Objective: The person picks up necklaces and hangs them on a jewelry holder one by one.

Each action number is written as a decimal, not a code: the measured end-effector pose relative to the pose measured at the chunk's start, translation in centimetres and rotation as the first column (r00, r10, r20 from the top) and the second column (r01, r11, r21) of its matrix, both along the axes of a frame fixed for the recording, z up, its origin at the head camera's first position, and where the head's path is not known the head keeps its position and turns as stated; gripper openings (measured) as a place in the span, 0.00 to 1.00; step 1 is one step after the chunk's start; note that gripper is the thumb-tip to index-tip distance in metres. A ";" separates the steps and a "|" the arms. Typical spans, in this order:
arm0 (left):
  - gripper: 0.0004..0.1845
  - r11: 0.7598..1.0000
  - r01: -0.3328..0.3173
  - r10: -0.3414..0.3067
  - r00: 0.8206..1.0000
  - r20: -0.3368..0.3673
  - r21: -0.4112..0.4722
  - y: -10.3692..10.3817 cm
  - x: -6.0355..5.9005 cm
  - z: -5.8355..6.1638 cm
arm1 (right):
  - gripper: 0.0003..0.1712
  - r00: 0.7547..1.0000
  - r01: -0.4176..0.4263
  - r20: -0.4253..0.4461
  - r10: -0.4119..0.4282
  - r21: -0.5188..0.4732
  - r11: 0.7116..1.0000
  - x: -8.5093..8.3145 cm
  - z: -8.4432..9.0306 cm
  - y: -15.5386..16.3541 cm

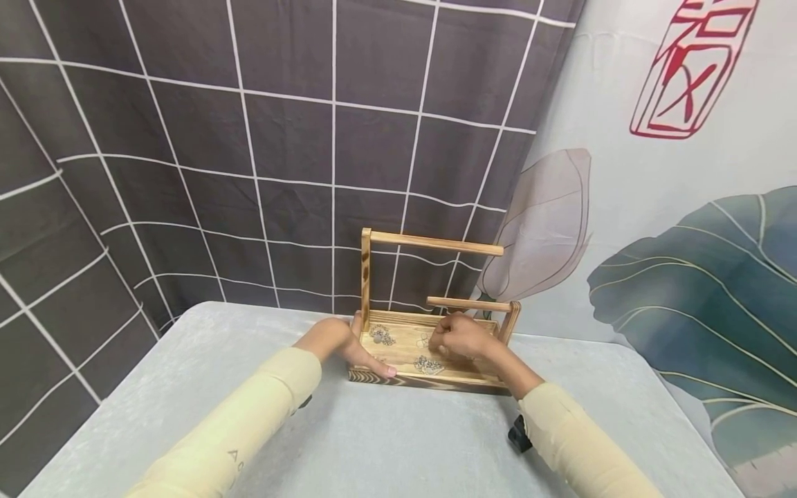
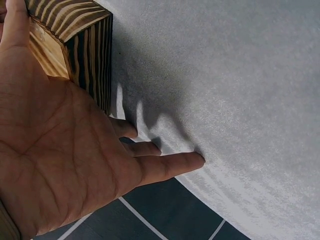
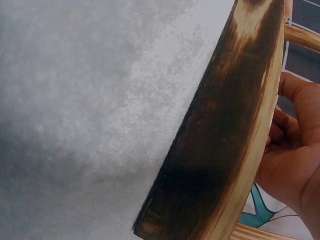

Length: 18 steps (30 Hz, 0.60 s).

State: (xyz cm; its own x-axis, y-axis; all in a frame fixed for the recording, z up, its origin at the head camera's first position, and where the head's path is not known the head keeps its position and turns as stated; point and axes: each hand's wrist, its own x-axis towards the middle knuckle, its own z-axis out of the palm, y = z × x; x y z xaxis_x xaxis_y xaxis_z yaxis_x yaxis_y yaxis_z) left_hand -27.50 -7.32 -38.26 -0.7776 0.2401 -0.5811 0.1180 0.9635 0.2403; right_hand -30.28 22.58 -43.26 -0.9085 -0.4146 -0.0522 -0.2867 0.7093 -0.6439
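In the head view a wooden tray (image 1: 398,379) with raised handle bars stands on the cloth. My left hand (image 1: 358,349) rests at its left end, thumb along the front rim; in the left wrist view the other fingers (image 2: 170,167) stretch out straight past the corner. My right hand (image 1: 463,337) is inside the tray at the right, fingers curled, fingertips at a thin chain (image 1: 423,340) that they seem to pinch. One silvery chain pile (image 1: 382,336) lies at the back left and another (image 1: 428,365) near the front. The fingertips are hidden in the right wrist view.
An upper handle bar (image 1: 436,243) rises from the left post, and a lower bar (image 1: 470,303) reaches over the right hand from the right post. Pale cloth (image 1: 405,443) covers the table. A dark gridded curtain (image 1: 286,138) hangs close behind the tray.
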 end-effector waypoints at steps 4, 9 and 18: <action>0.87 1.000 0.004 -0.004 1.000 -0.001 0.010 -0.1 0.0 0.0 | 0.11 0.991 0.066 0.121 -0.054 -0.091 0.994 1.7 1.6 -1.1; 0.87 1.000 -0.005 0.005 1.000 -0.010 -0.008 -0.1 0.0 0.2 | 0.12 0.974 0.130 0.208 -0.095 -0.166 0.978 2.2 1.8 -1.5; 0.87 1.000 0.018 -0.018 1.000 0.011 0.002 0.1 -0.4 -0.1 | 0.16 0.950 0.175 0.299 -0.089 -0.276 0.945 1.9 1.7 -1.4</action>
